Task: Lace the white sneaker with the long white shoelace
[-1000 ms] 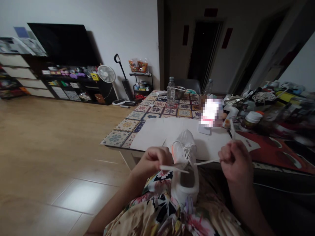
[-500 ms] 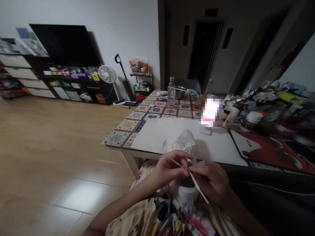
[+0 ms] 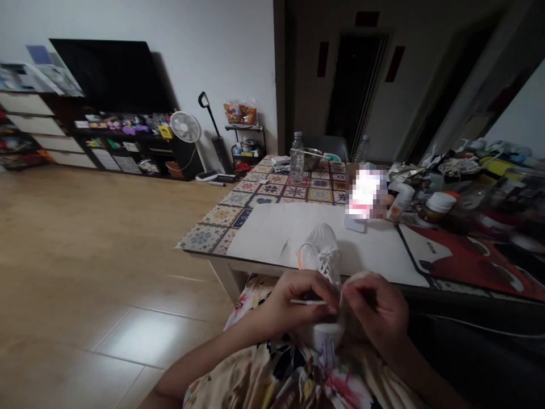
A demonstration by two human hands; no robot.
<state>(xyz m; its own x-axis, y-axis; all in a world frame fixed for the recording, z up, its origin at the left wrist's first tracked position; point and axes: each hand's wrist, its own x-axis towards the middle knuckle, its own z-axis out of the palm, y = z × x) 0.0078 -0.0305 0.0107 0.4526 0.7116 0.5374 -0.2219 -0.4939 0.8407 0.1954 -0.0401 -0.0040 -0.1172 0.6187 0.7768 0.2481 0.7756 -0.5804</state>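
A white sneaker (image 3: 321,241) with an orange patch on its side rests partly on the table edge, its toe pointing away and its heel by my lap. Crossed laces show over its tongue. My left hand (image 3: 300,298) is closed in a pinch above the shoe opening, with a white shoelace (image 3: 307,302) sticking out between thumb and fingers. To the right, my right hand (image 3: 377,309) is pinched too, and a pale stretch of lace lies over its fingers. Both hands hide the middle of the shoe.
White paper (image 3: 272,227) covers the near part of the patterned table. A lit, blurred phone (image 3: 364,193) stands beyond the shoe. Water bottle (image 3: 297,159) and metal bowl (image 3: 313,162) stand farther back. Jars, a red bag-like item (image 3: 468,261) and clutter fill the right side.
My hands have moved apart, the right one going right. The lace strand that slanted down across my right hand no longer shows there. More of the shoe's crossed laces is visible.
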